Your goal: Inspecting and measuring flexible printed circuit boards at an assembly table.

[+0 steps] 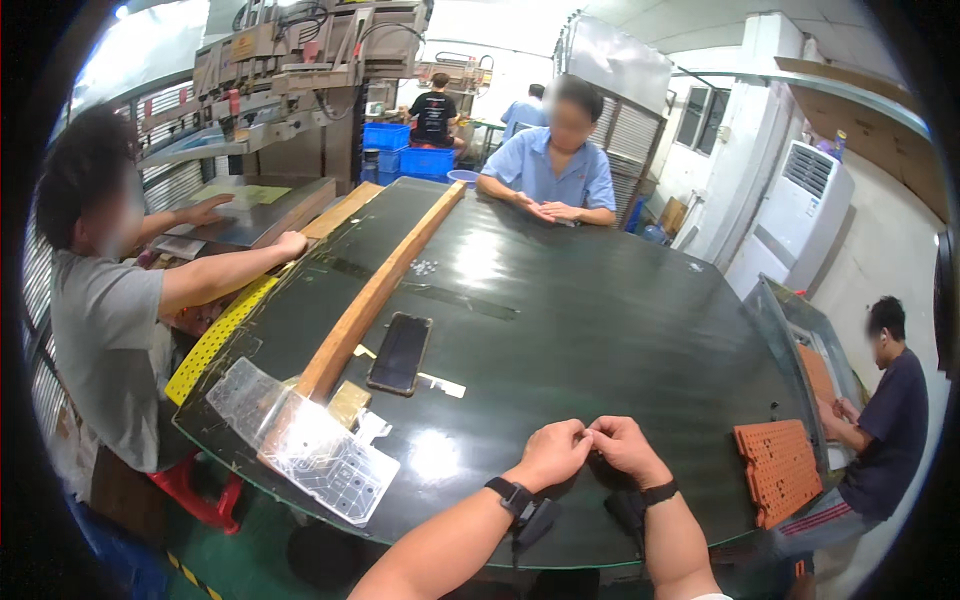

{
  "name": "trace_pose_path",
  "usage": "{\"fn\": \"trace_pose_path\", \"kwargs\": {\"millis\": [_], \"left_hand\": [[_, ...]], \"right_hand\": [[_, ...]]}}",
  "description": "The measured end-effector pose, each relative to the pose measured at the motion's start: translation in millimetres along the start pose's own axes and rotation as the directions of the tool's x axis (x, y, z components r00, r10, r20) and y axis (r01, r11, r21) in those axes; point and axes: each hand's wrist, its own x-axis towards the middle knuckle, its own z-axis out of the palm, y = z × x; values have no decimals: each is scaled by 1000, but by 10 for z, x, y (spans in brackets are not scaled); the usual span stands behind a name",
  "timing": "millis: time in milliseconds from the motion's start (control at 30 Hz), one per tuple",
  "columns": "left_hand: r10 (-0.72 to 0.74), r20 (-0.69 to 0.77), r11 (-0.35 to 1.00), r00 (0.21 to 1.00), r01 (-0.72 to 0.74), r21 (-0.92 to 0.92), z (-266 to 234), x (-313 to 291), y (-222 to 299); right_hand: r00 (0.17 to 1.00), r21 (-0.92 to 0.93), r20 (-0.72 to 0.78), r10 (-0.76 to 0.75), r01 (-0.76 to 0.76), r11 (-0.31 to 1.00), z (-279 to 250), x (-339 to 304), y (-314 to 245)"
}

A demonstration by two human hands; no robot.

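Fingerwork seems the step: left hand (pixel 556 452) and right hand (pixel 628 446) meet fingertip-to-fingertip in 2 curled pinches, contents indiscernible; next likely calls for steady, fine control.

On the left wrist (pixel 533 476), a black strap (pixel 511 494) with a squarish dark face is worn; the right wrist (pixel 653 473) is circled by a black band (pixel 661 492) — and by each, a dark, blocky unit (pixel 538 522) is seen.

phone (pixel 400 353) on table (pixel 600 320), between plank (pixel 385 285) and left hand (pixel 550 453)
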Motion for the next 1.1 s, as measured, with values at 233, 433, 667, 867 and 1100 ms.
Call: {"fn": "trace_pose_path", "kwargs": {"millis": [233,433,667,867,1100], "left_hand": [[24,11,1000,1000,-24,15,40,-27,16],[6,-2,1000,1000,-6,-3,40,-79,-78],[25,-35,997,999,-28,-75,-109,29,-13],[58,-15,996,998,-59,-64,-130,84,-21],[15,51,999,999,-16,28,60,-174,-130]], "right_hand": [[999,-48,9,-39,39,998,-22,-45,37],[998,-230,69,8,8,973,11,-8,110],[997,-85,37,-71,74,994,10,123,96],[992,-148,51,-111,118,982,13,158,-35],[994,-232,91,-53,73,970,8,-164,-212]]}}
